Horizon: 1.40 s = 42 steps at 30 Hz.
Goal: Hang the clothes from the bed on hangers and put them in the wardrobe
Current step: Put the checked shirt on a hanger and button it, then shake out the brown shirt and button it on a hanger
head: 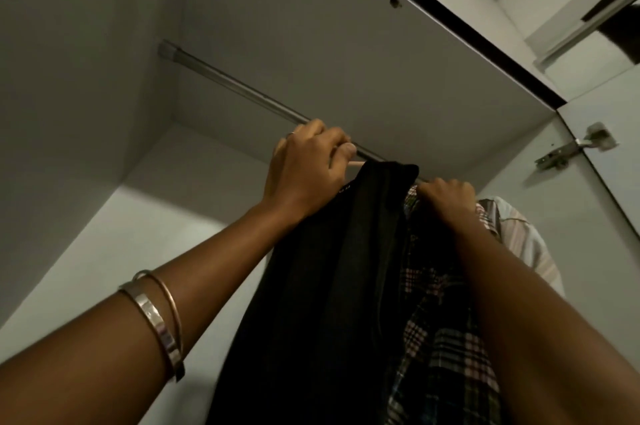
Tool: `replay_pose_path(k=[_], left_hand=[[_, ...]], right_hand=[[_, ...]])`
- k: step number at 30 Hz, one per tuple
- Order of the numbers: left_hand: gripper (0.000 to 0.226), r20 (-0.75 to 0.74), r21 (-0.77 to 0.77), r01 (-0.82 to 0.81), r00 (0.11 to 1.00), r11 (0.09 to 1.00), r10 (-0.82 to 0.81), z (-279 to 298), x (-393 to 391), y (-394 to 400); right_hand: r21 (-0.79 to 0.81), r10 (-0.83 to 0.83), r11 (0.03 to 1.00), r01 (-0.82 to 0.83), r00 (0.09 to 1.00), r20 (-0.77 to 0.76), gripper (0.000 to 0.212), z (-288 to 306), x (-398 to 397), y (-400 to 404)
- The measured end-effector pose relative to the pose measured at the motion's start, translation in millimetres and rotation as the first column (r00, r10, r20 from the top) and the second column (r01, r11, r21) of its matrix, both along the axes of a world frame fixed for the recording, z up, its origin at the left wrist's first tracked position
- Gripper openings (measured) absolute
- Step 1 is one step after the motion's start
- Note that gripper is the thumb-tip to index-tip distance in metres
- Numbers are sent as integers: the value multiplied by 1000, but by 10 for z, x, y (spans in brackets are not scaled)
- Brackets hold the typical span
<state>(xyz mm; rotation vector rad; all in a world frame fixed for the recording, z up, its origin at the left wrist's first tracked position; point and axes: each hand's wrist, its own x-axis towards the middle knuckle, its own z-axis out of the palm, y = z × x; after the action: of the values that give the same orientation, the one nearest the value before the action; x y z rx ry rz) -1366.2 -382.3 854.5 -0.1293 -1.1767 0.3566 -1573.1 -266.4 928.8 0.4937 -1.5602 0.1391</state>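
The camera is looking up into a white wardrobe (104, 78). A metal rail (225, 80) is running from about 10 o'clock down toward the middle of the view.

The left hand (304, 171) is reaching up near the middle, right by the rail. Its fingers (337, 147) are curled shut around something pale and thin — it is looking like part of a hanger (356, 164), but most of it is hidden. Two metal bangles (159, 317) are sitting on the left forearm at about 8 o'clock.

The right hand (446, 197) is just beside it, toward 3 o'clock. It is closed into a fist at the top of a plaid shirt (436, 313), gripping the cloth there.

A black garment (329, 286) is hanging down between the two arms, from the rail toward 6 o'clock, touching the plaid shirt. A pale striped shirt (519, 234) is hanging behind the right arm at about 3 o'clock.

A door hinge (571, 147) is sitting on the wardrobe side at 2 o'clock.
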Motion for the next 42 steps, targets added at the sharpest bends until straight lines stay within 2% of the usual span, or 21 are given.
replay_pose_path(k=[3,7,9,12,16,17,19,21,26,30,32,35,37,39,42], left_hand=[[26,-1,0,-2,1000,1000,2,5,29,-83],[24,2,13,18,1000,1000,-18,-57,-114,-45],[28,1,12,28,1000,1000,-28,-84,-157,37],[23,78,8,20,997,1000,-21,-175,-290,207],[18,185,12,53,981,998,-55,-379,-537,446],[17,209,24,61,976,998,-65,-425,-599,533],[17,254,45,61,965,997,-70,-505,-688,694],[18,293,68,54,953,996,-72,-615,-786,899],[17,372,141,59,922,988,-108,-1075,-1048,1406],[15,429,209,70,890,975,-155,-1523,-1262,1676],[15,469,267,74,861,961,-197,-1785,-1375,1787],[14,545,369,85,787,925,-289,-2241,-1423,1990],[15,591,433,93,721,897,-360,-2577,-1380,2128],[15,579,522,130,672,843,-462,-2892,-1326,2232],[14,492,672,207,593,711,-638,-3401,-1211,2491]], right_hand=[[39,-18,999,18,1000,-5,29,-24,16,-29],[57,-8,998,4,998,66,33,-65,35,160],[35,73,997,-76,995,62,32,-34,62,244],[38,210,977,-211,977,23,33,-144,30,325],[-47,355,935,-352,927,117,55,-490,-91,441],[-107,429,903,-417,889,158,67,-579,-107,526],[-220,617,786,-578,749,240,90,-718,-138,703],[-303,745,665,-682,581,327,96,-901,-187,964],[-540,880,423,-728,186,438,85,-1674,-329,1570],[-619,865,345,-706,-17,502,61,-2358,-334,1866],[-641,843,355,-680,-62,534,51,-2683,-297,2036],[-625,797,446,-640,-34,604,44,-3152,-219,2338],[-637,783,473,-609,-40,620,40,-3478,-112,2553],[-665,779,474,-577,-77,622,38,-3766,32,2755],[-720,791,462,-518,-126,598,32,-4182,353,3166]])
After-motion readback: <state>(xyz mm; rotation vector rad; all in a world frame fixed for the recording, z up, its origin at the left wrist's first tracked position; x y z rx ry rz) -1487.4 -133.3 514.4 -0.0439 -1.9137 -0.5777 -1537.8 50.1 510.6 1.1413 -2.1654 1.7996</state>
